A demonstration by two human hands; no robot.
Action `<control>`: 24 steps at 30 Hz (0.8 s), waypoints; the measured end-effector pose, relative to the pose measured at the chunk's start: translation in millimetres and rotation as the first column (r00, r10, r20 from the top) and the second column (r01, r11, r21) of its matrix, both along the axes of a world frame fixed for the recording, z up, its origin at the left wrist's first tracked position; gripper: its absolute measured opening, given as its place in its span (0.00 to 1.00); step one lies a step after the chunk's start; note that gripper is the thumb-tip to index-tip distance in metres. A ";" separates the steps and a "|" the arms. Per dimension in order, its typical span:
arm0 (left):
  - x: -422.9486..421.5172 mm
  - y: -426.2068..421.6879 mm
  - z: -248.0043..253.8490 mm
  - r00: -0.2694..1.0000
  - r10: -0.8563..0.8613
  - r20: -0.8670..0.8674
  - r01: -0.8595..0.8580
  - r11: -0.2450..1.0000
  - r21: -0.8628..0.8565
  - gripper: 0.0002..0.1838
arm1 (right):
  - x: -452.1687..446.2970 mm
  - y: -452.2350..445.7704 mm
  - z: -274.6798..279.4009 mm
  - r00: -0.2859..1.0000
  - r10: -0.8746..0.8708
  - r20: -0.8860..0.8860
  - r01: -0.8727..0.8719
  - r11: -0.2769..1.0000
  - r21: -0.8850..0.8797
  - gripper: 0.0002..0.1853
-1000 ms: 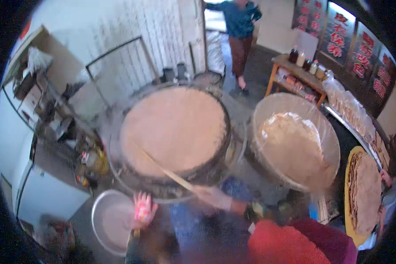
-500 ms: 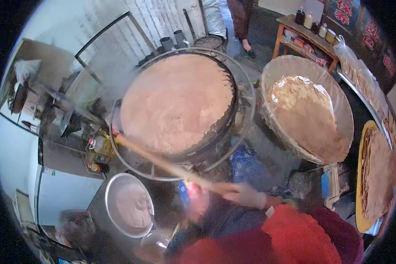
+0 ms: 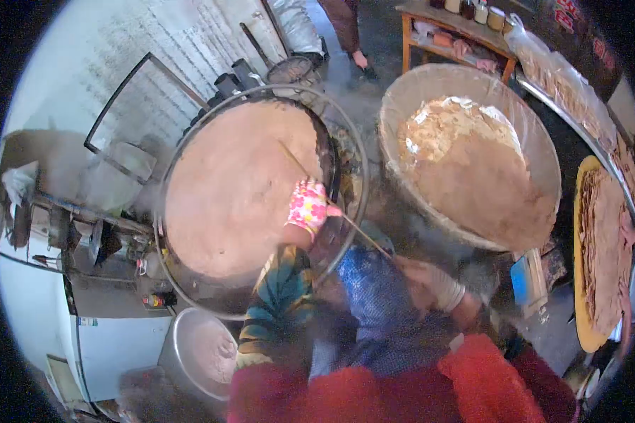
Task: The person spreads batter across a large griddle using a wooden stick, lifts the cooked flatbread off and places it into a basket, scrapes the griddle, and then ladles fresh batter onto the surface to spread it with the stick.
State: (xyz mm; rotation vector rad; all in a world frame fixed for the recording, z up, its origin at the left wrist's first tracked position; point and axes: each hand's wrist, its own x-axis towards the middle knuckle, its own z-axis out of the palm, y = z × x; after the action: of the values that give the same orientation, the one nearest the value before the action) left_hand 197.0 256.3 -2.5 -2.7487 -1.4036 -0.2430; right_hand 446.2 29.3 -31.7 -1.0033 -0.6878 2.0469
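Note:
A large round griddle (image 3: pixel 329 162) bears a wide, thin, pinkish-brown sheet of batter (image 3: pixel 226 190). Over its right part is my left hand (image 3: pixel 309 206), in a pink floral glove, with its fingers closed round a thin wooden stick (image 3: pixel 295 158). The stick slants from above the sheet down to the right, towards my right hand (image 3: pixel 420 278). That hand wears a pale glove, is low beside the blue apron and has its fingers closed round the stick's lower end; its fingertips are blurred.
A plastic-lined basin (image 3: pixel 395 166) of flaky brown pieces stands to the right. At lower left is a metal bowl (image 3: pixel 183 352) of batter. Another person's hands touch stacked sheets (image 3: pixel 603 254) on a yellow board at far right. Someone stands beyond the griddle.
My left hand has moved up from beside the bowl to above the griddle and now grips the stick. My right hand has shifted right and down. The view has tilted and turned.

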 end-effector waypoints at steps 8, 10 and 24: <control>-64.4 16.0 -11.6 0.982 0.034 0.188 -0.054 0.993 0.105 0.37 | -28.4 32.8 29.1 0.917 0.103 -0.385 -0.194 0.959 -0.207 0.26; -79.9 7.4 -8.4 0.977 0.084 0.195 -0.096 0.994 0.055 0.38 | -38.4 37.0 36.4 0.950 0.165 -0.265 -0.203 0.971 -0.123 0.27; -244.9 -197.3 -36.8 0.884 0.464 -0.055 -0.441 0.869 0.225 0.53 | -122.8 -4.0 63.0 0.673 0.294 0.679 -0.666 0.641 0.382 0.23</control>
State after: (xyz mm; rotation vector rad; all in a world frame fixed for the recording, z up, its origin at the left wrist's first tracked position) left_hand -47.9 59.0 -39.3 -2.1530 -1.8210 -0.2000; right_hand 323.4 25.2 31.4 -1.0839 -2.0270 1.6996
